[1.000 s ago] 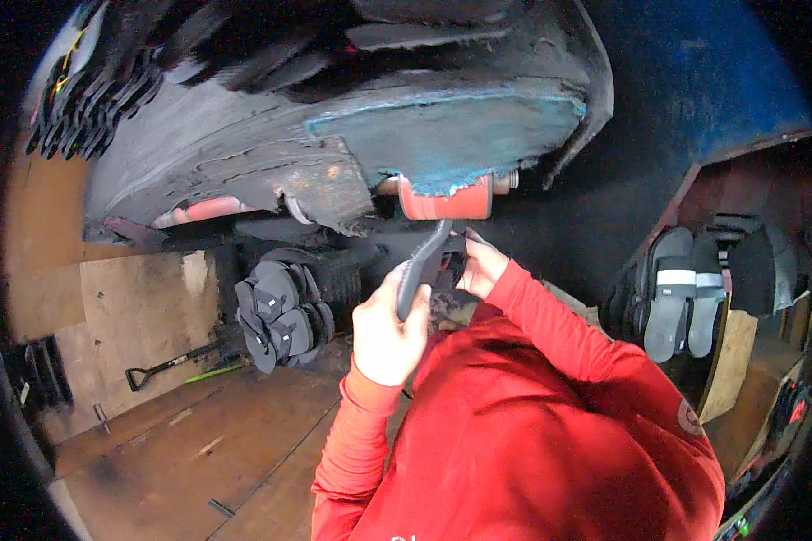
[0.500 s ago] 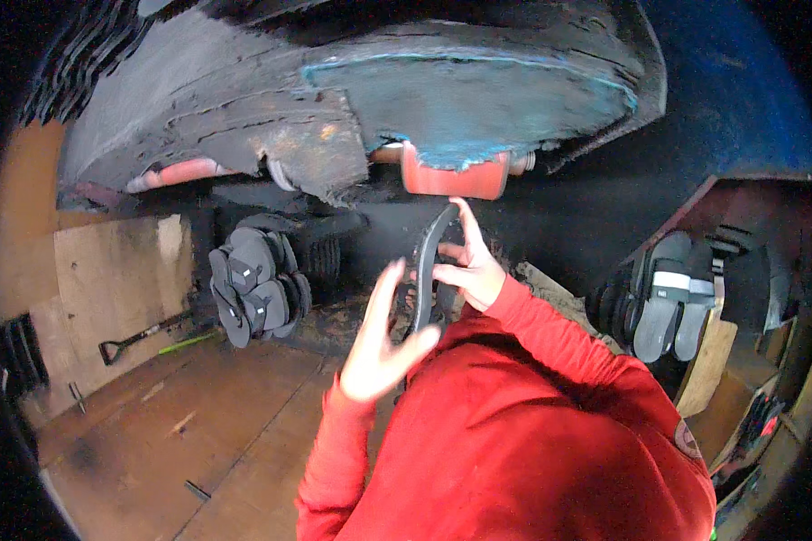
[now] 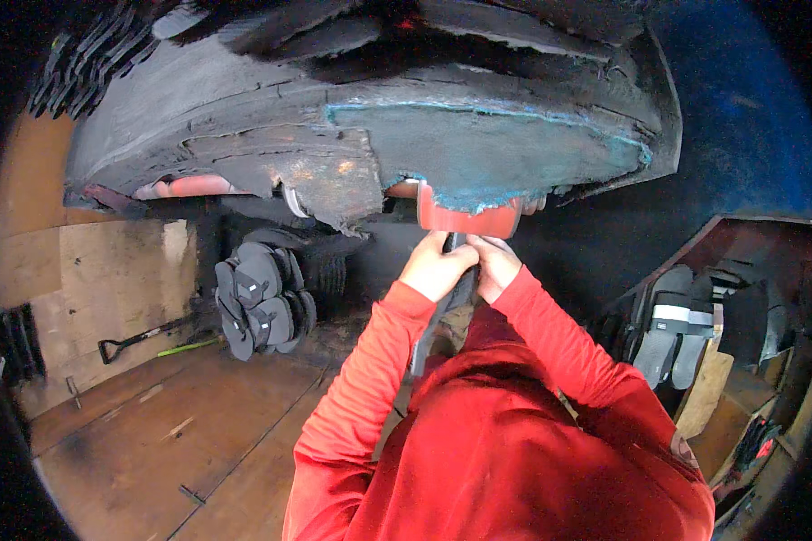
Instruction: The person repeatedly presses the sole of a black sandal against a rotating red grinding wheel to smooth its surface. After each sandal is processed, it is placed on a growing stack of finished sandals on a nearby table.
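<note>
A matt, rubbery look is shown by the held grey sole (image 3: 458,293), while a smooth-looking finish is seen on the red belt (image 3: 469,221), rough, frayed, dust-coated fabric on the blue-edged flap (image 3: 492,149), soft cloth on the red sleeves (image 3: 356,379), and scuffed wood on the floor (image 3: 126,455).

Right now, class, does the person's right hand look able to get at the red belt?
Probably yes: the right hand sits just below the red belt, with nothing visible between them. It does look busy, though, gripping the dark sandal along with the left hand.
</note>
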Tool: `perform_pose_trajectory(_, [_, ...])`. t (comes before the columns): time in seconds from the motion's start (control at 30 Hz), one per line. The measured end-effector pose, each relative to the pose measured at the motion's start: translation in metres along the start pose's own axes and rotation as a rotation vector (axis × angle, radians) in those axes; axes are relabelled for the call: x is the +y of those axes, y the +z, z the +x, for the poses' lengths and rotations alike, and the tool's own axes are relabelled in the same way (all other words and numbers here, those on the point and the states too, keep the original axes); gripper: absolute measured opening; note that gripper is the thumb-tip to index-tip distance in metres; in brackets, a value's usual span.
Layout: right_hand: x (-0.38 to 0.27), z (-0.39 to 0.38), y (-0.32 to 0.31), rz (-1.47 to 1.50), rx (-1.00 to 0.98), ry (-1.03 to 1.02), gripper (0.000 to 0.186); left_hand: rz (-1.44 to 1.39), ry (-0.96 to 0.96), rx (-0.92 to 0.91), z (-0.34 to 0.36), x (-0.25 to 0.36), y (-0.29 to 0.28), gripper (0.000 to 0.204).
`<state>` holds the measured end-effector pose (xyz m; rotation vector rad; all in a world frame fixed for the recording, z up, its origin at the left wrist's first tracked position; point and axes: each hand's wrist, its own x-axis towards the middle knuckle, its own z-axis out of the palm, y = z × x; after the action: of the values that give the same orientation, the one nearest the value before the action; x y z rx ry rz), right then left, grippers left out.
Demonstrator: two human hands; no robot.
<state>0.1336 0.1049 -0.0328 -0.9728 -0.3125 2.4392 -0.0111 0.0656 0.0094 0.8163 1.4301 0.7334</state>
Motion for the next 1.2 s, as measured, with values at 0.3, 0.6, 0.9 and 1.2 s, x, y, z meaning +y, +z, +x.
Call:
perform_pose_trajectory(0.3, [-0.001,-0.037,0.012,-0.162,-0.146,-0.026,0.047,-0.128,0.489,0.166,-0.065,-0.032,0.021,0.082])
perform_pose_trajectory(0.6, [-0.013,-0.069,0.031,-0.666,-0.156,-0.196,0.068,-0.43,0.512,0.07,-0.092,-0.056,0.039,0.088])
perform_pose_trajectory(0.9, [0.042,-0.057,-0.003,-1.724,-0.07,-0.934,0.099,-0.1,0.488,0.457,-0.079,-0.038,0.029,0.057])
perform_pose_trajectory(1.2, [0.06,-0.026,0.009,-1.355,-0.011,-0.875,0.075,0.658,0.463,0.645,-0.057,0.013,0.013,0.054])
